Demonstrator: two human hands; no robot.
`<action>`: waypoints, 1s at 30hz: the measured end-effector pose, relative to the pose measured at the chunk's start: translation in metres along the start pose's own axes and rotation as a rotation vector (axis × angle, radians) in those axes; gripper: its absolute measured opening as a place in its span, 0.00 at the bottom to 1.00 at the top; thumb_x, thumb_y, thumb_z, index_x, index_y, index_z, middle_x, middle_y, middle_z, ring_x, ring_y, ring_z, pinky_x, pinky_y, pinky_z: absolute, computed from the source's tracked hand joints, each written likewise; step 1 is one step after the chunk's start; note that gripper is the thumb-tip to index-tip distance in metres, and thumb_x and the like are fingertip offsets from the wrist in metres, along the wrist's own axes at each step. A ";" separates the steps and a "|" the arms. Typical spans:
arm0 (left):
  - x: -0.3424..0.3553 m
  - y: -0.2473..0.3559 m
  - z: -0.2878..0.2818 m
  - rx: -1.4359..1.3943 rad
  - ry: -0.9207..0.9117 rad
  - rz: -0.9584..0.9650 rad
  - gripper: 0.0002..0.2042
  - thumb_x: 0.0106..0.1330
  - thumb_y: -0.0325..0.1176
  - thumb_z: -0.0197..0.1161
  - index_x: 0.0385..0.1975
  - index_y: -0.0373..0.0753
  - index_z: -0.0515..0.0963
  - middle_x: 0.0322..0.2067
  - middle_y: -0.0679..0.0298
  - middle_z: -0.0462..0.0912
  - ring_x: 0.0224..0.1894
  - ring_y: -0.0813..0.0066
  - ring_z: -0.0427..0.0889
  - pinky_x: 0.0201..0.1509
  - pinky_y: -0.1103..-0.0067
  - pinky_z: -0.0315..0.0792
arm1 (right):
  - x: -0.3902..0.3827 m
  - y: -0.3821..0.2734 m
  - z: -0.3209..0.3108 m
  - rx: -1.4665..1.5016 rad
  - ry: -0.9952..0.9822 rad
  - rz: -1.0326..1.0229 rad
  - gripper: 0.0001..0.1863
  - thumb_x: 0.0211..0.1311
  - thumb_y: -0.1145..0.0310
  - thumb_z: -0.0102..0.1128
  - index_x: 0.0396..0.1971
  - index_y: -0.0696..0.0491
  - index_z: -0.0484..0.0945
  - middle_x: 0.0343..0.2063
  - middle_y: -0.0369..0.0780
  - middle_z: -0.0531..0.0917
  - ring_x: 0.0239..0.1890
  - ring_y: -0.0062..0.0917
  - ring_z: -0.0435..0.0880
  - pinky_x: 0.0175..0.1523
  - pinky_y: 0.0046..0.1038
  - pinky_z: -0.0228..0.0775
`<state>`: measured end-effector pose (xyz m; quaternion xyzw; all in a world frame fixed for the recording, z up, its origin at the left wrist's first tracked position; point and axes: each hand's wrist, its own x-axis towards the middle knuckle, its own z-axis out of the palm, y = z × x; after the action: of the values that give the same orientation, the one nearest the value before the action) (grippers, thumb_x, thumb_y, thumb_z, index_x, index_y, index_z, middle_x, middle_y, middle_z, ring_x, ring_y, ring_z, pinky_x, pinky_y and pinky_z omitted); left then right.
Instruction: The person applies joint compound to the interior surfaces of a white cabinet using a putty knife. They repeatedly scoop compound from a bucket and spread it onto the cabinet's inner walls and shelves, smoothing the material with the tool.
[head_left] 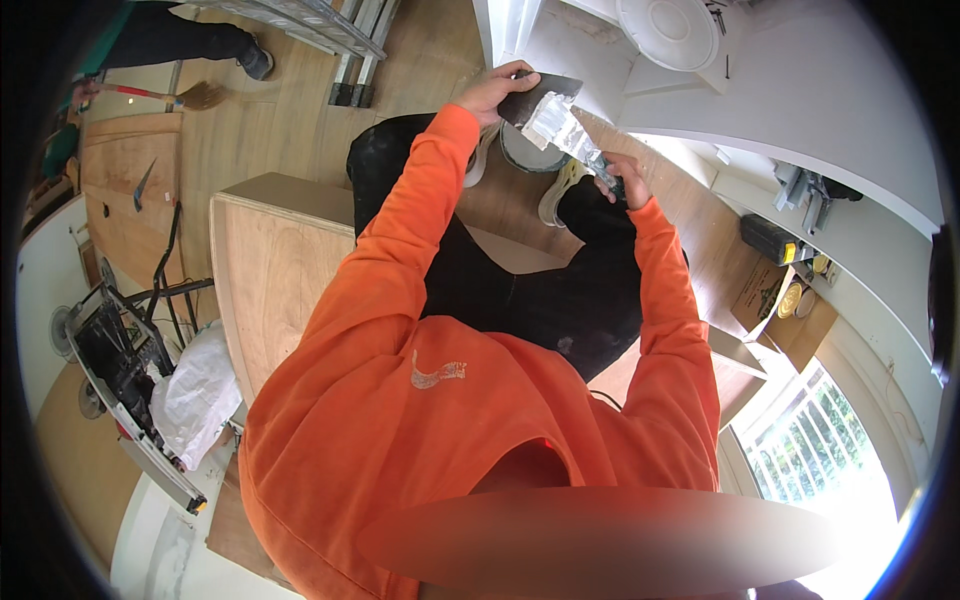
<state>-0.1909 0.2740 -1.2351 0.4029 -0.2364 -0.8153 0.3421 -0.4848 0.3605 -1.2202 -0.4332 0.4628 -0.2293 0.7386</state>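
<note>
Left hand (488, 97) grips dark plate (516, 106); right hand (629, 180) closed round knife (583, 148) at handle. White paste (549, 120) coats blade, which overlaps plate; contact unclear. Both above bucket (533, 169).

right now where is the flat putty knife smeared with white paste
In the head view, upper part, right of centre: the putty knife is in the right hand, overlapping the dark flat plate in the left hand.

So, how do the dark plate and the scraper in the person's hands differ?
The dark plate is broad and mostly dark; the scraper is longer, its blade largely whitish. The left hand holds the plate; the right hand grips the scraper's handle. Both look flat-bladed.
</note>
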 end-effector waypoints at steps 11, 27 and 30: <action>-0.005 0.021 -0.011 0.063 0.107 0.034 0.10 0.67 0.39 0.64 0.40 0.43 0.75 0.35 0.71 0.77 0.37 0.80 0.77 0.40 0.79 0.73 | -0.048 0.003 -0.028 -0.264 0.172 0.156 0.22 0.63 0.66 0.44 0.51 0.60 0.78 0.18 0.35 0.76 0.16 0.17 0.70 0.22 0.20 0.62; -0.020 0.033 -0.013 0.372 0.432 0.265 0.13 0.65 0.42 0.65 0.40 0.41 0.75 0.35 0.70 0.75 0.38 0.79 0.73 0.44 0.76 0.71 | 0.022 0.026 -0.010 -0.747 0.189 0.385 0.32 0.61 0.54 0.58 0.63 0.51 0.65 0.25 0.45 0.82 0.18 0.30 0.80 0.25 0.32 0.73; -0.029 0.048 -0.008 0.348 0.362 0.218 0.14 0.65 0.39 0.67 0.42 0.38 0.73 0.34 0.68 0.77 0.37 0.79 0.73 0.44 0.77 0.70 | 0.077 0.073 0.012 -0.855 0.113 0.454 0.32 0.59 0.53 0.59 0.61 0.52 0.67 0.36 0.50 0.84 0.31 0.38 0.86 0.36 0.37 0.78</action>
<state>-0.1536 0.2634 -1.1929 0.5668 -0.3501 -0.6355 0.3902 -0.4432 0.3463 -1.3173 -0.5728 0.6378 0.1250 0.4995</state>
